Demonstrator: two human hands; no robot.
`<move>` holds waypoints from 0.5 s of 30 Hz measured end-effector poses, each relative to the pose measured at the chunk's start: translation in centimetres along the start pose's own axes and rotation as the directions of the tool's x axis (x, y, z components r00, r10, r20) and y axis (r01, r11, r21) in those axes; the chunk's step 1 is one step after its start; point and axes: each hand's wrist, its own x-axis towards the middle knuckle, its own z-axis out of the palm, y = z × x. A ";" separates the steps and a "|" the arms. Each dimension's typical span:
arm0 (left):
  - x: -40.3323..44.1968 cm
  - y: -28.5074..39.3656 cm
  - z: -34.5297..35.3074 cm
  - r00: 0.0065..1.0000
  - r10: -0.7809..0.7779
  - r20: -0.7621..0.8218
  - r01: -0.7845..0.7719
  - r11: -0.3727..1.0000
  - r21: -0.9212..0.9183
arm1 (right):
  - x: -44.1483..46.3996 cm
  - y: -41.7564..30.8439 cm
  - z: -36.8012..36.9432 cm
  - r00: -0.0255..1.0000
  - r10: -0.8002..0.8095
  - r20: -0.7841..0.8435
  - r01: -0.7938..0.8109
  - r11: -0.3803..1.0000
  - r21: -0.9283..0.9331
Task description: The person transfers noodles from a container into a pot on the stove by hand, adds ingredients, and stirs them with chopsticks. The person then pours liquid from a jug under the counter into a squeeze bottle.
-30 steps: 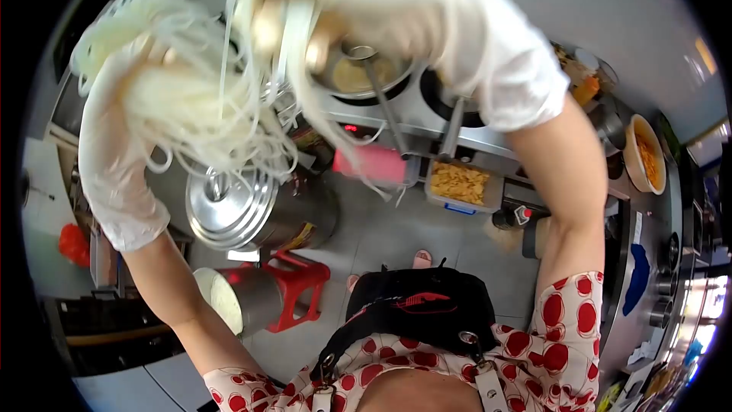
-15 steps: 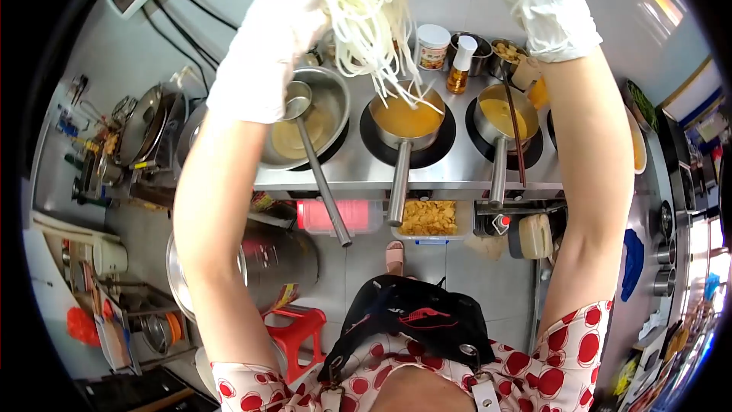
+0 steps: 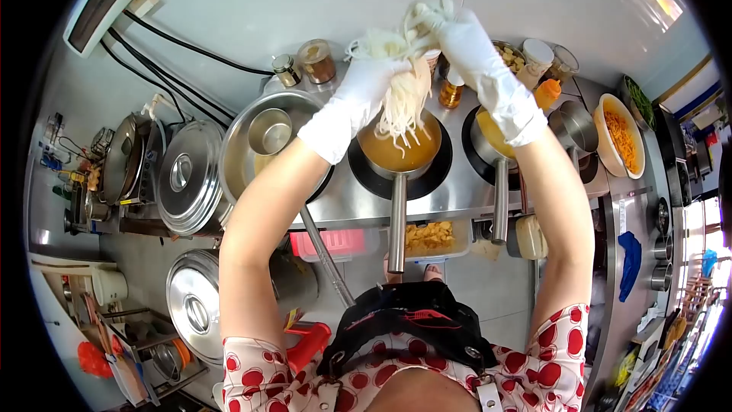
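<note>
A bundle of white noodles (image 3: 406, 103) hangs from my gloved left hand (image 3: 357, 101), its lower strands just above or in the orange broth of the middle saucepan (image 3: 399, 145). My left fingers are closed round the bundle, and more noodles bulge above the fist. Up and to the right, my gloved right hand (image 3: 469, 44) is closed on the upper end of the strands. Below my right wrist stands a second saucepan (image 3: 499, 172) with yellow liquid, partly covered by the hand. My right fingertips are partly hidden by noodles.
At left, a wide pan (image 3: 236, 160) holds a long-handled ladle (image 3: 271, 131). Beside it leans a lidded steel pot (image 3: 183, 175). Jars (image 3: 316, 61) and an oil bottle (image 3: 451, 91) line the back wall. A white bowl of orange shreds (image 3: 621, 137) stands at right.
Both hands have come down and closer together, bringing the noodles lower over the middle saucepan. My right hand, cut off by the frame's top before, now shows on the strands.
</note>
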 end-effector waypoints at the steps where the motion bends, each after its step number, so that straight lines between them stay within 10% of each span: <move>1: 0.3 -1.0 -0.4 1.000 0.026 0.017 -0.027 0.999 0.036 | 0.0 1.0 -0.2 0.998 0.061 0.001 -0.061 0.997 -0.044; 9: 1.6 -10.8 -6.7 0.977 -0.211 0.021 0.170 0.841 0.513 | -1.2 14.7 -0.4 0.992 0.109 0.068 -0.111 0.993 0.029; 11: 2.6 -14.0 -8.9 0.982 -0.181 0.055 0.038 0.475 0.879 | -2.3 17.7 0.2 0.964 0.258 0.060 -0.264 0.920 0.289; 13: 3.3 -16.6 -10.7 0.978 -0.206 -0.021 0.053 0.149 0.987 | -1.9 24.6 -0.2 0.968 0.166 0.186 -0.146 0.982 -0.118; 15: 3.9 -17.7 -11.3 0.944 -0.248 -0.217 0.219 -0.022 0.976 | -3.0 22.5 -1.1 0.861 0.475 0.182 -0.387 0.844 -0.371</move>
